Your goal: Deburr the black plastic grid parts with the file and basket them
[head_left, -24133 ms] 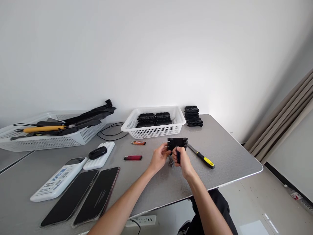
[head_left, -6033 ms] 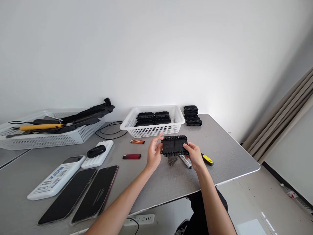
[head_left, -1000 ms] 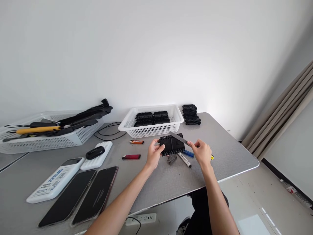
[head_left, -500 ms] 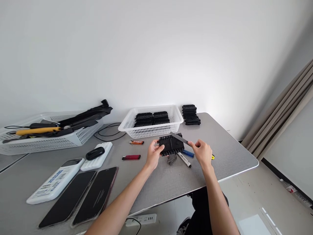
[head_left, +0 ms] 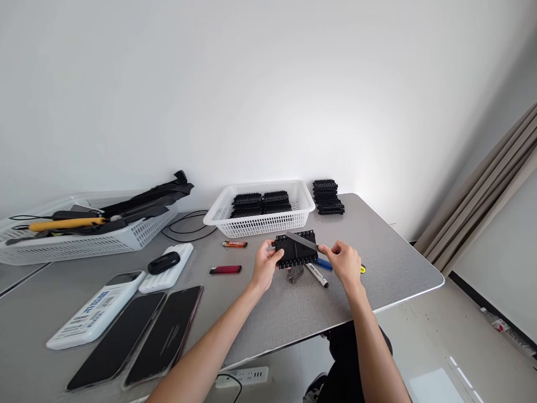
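My left hand (head_left: 265,263) grips the left end of a black plastic plate (head_left: 289,253) with toothed long edges, holding it above the table. My right hand (head_left: 344,262) is closed on a flat grey metal file (head_left: 308,244), which slants across the plate's upper face. A yellow end shows past my right hand, apparently the file's handle. Whether the file presses on the plate or hovers just over it, I cannot tell. Under the plate lie a grey crumpled scrap (head_left: 295,274), a white marker (head_left: 318,275) and a partly hidden blue object (head_left: 324,263).
Behind the plate, a white basket (head_left: 254,226) holds similar black plates, and more are stacked (head_left: 328,197) beside it. Orange (head_left: 235,244) and red (head_left: 225,270) lighters lie left of my hands. Phones (head_left: 165,336), a power bank (head_left: 94,310) and a tool basket (head_left: 138,238) occupy the left.
The file has slid left and slightly down across the plate, my right hand moving with it. The plate and my left hand have shifted slightly right.
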Tool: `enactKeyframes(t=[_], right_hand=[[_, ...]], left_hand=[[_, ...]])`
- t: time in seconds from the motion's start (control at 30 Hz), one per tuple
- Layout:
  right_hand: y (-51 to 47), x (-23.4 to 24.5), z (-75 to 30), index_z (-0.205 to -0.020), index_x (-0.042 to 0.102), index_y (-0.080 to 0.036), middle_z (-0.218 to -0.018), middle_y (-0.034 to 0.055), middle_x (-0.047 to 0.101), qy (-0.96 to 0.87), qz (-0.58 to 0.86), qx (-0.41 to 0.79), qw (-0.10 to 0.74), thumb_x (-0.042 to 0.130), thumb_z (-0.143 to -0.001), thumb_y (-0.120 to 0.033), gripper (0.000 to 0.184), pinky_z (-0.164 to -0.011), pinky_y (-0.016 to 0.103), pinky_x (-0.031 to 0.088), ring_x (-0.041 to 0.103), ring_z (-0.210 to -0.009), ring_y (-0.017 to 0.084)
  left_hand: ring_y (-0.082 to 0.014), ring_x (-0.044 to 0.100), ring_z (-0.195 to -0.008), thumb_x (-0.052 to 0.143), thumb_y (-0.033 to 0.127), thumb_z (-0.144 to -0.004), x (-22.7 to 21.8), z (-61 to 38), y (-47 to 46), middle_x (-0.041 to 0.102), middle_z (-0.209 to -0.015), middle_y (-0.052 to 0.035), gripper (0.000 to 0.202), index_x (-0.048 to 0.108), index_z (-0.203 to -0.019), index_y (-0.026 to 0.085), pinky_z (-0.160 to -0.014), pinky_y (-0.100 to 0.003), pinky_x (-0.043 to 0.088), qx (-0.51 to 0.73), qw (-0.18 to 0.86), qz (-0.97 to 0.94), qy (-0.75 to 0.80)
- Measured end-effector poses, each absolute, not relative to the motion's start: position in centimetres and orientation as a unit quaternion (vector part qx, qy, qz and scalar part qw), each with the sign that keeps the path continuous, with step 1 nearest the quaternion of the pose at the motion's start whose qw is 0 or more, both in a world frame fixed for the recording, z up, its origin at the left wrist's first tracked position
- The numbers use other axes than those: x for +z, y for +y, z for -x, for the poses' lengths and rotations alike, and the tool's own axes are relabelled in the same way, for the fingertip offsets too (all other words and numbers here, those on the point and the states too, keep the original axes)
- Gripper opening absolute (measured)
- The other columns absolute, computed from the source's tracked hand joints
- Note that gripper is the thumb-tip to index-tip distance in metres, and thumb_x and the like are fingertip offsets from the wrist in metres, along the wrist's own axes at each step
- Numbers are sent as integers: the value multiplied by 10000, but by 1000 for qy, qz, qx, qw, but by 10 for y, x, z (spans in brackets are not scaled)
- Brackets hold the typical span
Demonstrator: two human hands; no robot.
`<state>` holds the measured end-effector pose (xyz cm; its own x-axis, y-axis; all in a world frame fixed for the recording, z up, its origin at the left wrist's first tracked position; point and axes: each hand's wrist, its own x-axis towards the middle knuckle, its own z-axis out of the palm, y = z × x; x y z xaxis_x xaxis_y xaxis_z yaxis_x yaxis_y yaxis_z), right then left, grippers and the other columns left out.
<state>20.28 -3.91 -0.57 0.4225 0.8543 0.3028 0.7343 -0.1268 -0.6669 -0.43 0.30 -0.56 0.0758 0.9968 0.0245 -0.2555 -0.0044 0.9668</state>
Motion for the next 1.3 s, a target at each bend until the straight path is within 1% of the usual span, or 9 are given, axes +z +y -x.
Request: enactKeyframes(t=[0.2,0.3,0.43,0.6,0.67,0.83,1.03,1.2,1.3], right_hand=[[-45,0,-218,-614,466,-214,-584,13,569,-476,764,80,428,412,-842,-688,529,-523,241,259,480,-522,152],[-49,5,-210,-782,533,-218,-695,29,619,-486,744,125,441,372,-863,-666,483,-531,236,289,544,-598,174],[-51,9,-187,-1072,511,-208,-822,49,647,-502,717,185,446,517,-770,-675,556,-568,260,362,613,-709,218],[-48,6,-169,-1185,466,-169,-1008,135,652,-459,724,165,489,664,-643,-652,752,-651,303,430,631,-902,284],[-46,4,-174,-1171,488,-168,-953,118,660,-449,720,182,496,678,-636,-631,732,-647,303,434,634,-855,273],[-42,2,-197,-971,611,-156,-757,37,626,-462,651,278,535,642,-698,-560,489,-608,264,416,583,-676,181],[-41,-2,-194,-856,625,-128,-584,-34,480,-441,539,432,573,651,-687,-572,476,-446,219,288,364,-470,79],[-41,-3,-180,-799,584,-138,-517,-73,406,-420,504,488,576,725,-639,-535,450,-396,199,231,284,-424,48],[-41,-3,-174,-765,560,-152,-501,-83,387,-426,487,507,569,727,-645,-532,432,-379,198,214,272,-406,43]], left_hand=[[-153,597,-534,749,331,-642,-4,5,1,660,-716,1,448,430,-936,220,-455,-280,515,538,569,-465,413],[-156,586,-514,744,355,-649,-4,2,-2,653,-687,3,441,447,-945,217,-464,-287,505,528,564,-484,412],[-146,559,-489,716,382,-686,-4,-3,-8,657,-654,4,411,457,-956,213,-476,-263,462,507,544,-534,403],[-118,530,-495,681,343,-723,-5,-6,-13,650,-607,21,330,452,-918,210,-509,-217,385,485,513,-584,400],[-128,553,-525,688,343,-712,-5,-6,-13,669,-631,10,335,452,-910,211,-538,-227,399,485,527,-579,391],[-157,593,-581,710,328,-686,-6,-2,-7,678,-647,-4,349,492,-930,208,-591,-253,429,501,551,-543,389],[-183,606,-642,709,333,-677,-8,2,-1,667,-684,-9,397,515,-1000,208,-607,-264,436,491,579,-513,401],[-191,599,-768,697,429,-706,-10,3,1,631,-802,-8,342,542,-909,202,-669,-270,444,470,514,-575,430],[-196,581,-772,688,529,-705,-12,2,2,595,-770,-4,386,546,-834,195,-675,-275,433,469,444,-603,469]])
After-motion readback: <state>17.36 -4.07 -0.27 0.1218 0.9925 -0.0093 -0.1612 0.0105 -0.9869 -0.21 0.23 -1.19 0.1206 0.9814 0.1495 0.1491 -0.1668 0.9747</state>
